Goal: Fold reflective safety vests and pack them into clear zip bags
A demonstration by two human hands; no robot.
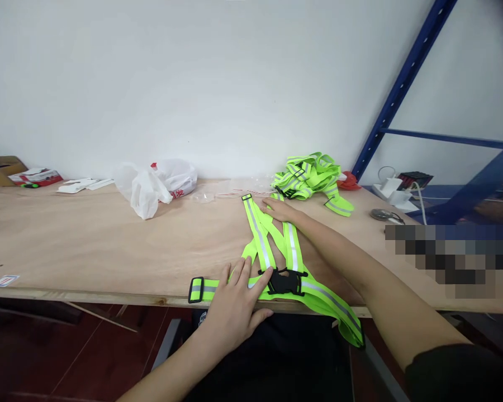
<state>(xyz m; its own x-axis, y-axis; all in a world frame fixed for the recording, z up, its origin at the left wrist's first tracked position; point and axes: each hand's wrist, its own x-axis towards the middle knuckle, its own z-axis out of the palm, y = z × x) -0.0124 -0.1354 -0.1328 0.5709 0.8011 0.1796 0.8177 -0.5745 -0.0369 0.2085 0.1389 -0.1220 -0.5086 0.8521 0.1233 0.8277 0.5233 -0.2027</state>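
A neon-yellow reflective harness with silver stripes lies spread at the front edge of the wooden table. Its black buckle is fastened at the middle of the waist strap. My left hand rests on the waist strap left of the buckle, fingers spread. Reaching to the far end of the shoulder straps, my right hand lies flat with fingers stretched over them. A black adjuster slide sits at the left end of the waist strap. The strap's right end hangs over the table edge.
Behind my right hand is a heap of similar harnesses. White plastic bags, clear bags and an open cardboard box stand along the wall. On the right are a power strip and a blue metal frame.
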